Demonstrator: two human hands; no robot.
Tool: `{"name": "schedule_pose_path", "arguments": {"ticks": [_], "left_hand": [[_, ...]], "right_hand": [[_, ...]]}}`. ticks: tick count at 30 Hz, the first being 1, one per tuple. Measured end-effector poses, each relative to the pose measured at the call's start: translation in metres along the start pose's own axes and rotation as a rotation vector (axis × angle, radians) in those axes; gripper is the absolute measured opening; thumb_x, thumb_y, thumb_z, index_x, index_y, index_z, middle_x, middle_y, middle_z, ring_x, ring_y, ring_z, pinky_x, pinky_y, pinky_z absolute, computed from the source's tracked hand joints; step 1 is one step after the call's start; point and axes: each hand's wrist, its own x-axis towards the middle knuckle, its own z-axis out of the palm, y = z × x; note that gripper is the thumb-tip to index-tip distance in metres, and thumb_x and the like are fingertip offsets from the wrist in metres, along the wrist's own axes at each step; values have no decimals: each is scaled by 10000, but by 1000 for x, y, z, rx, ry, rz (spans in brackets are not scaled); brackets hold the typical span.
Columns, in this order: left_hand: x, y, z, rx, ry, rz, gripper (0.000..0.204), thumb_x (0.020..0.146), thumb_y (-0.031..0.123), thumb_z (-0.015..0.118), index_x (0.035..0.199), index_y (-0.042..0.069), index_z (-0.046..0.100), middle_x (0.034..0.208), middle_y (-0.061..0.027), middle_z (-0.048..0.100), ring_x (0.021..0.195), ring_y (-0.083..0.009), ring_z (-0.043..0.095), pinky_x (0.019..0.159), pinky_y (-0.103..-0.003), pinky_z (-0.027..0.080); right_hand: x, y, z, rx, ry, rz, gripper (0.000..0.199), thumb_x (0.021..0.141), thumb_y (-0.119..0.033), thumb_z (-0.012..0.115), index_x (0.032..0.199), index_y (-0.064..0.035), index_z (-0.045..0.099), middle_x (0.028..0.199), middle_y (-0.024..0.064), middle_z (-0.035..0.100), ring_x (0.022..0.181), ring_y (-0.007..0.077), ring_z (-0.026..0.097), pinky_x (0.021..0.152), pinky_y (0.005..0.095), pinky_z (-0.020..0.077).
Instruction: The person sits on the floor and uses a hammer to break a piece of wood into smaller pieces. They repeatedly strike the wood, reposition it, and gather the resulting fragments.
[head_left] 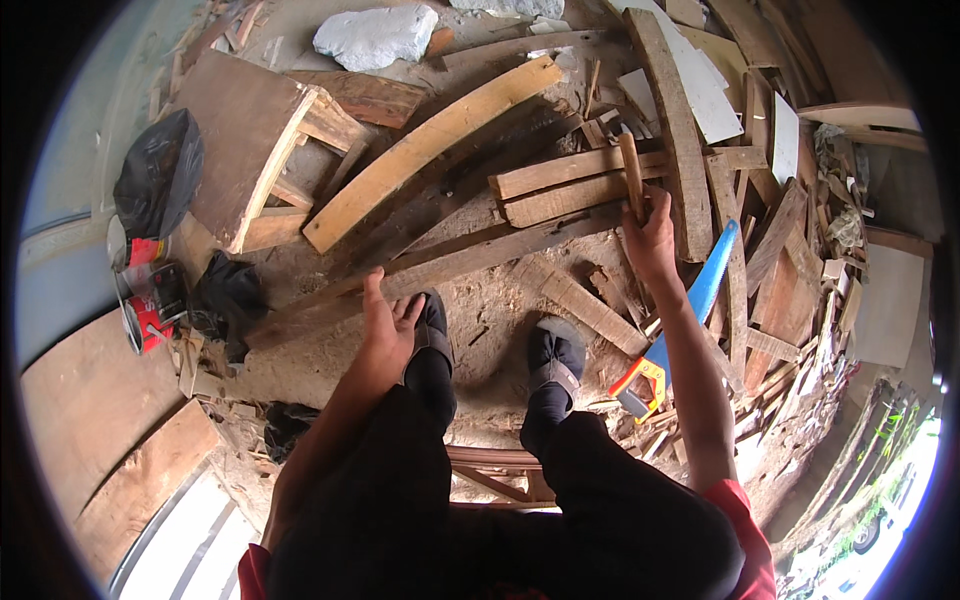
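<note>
Timber offcuts cover the earth floor [490, 330] beneath a seated person, seen from above. The right hand [650, 235] reaches forward and its fingers are closed around the lower end of a short wooden stick [632, 175], which stands nearly upright over two stacked flat boards [565, 185]. Whether the stick's far end touches the boards cannot be told at this angle. The left hand [388, 325] hangs beside the left knee with its fingers loosely apart, holding nothing; its fingertips lie close to a long dark plank [440, 270] that runs across the floor in front of both feet. A handsaw [690, 320] with a blue blade cover and an orange-and-yellow handle lies just beside the right forearm, untouched. A pale curved plank [430, 150] rests farther off, next to an overturned wooden stool [250, 150]; a black bag [160, 175] and a white stone block [375, 38] sit near the rim of the view.

To lift the stick well, the grip probably needs to stay low and firm, and the pull should follow the stick's own line so that the loose boards beneath are not dragged. The free hand could steady those boards.
</note>
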Motion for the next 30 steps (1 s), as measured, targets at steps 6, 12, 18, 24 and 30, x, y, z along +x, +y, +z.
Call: {"name": "schedule_pose_path", "arguments": {"ticks": [6,12,18,24,30], "left_hand": [[-72,57,44,-32,-147,500,623,835,330,723,1336,55,476,1334,-73,494,1242,-198,470,1073,-415,361],[-172,143,121,-182,-595,795,335,826,269,718,1095,89,634,1002,-20,624,950,-183,617,865,-358,492],[-250,145,155,214,-681,1098,695,722,198,828,1195,-40,378,1087,-143,520,949,-203,544,823,-332,492],[-241,142,132,858,-705,1321,676,717,212,862,1189,-44,453,978,-126,657,907,-221,652,848,-346,521],[-228,166,87,978,-922,1399,719,723,282,870,1222,-65,487,1160,-222,624,1061,-285,624,936,-371,489]], "right_hand": [[-47,-4,-13,149,-2,145,357,939,-94,631,1211,-30,408,890,111,585,752,174,555,662,337,470],[-94,-70,-41,669,65,214,273,990,-20,535,1178,-31,337,1072,144,632,874,163,656,668,276,554],[-114,-154,-147,483,94,48,298,961,-64,593,1181,-38,393,829,81,656,582,76,495,495,218,370],[-146,-288,-283,429,-90,15,258,898,-64,569,1138,33,570,732,-11,569,594,44,491,510,224,398],[-211,-369,-299,660,9,-22,388,1035,-222,529,1353,-9,467,762,21,588,491,41,431,432,213,366]]}}
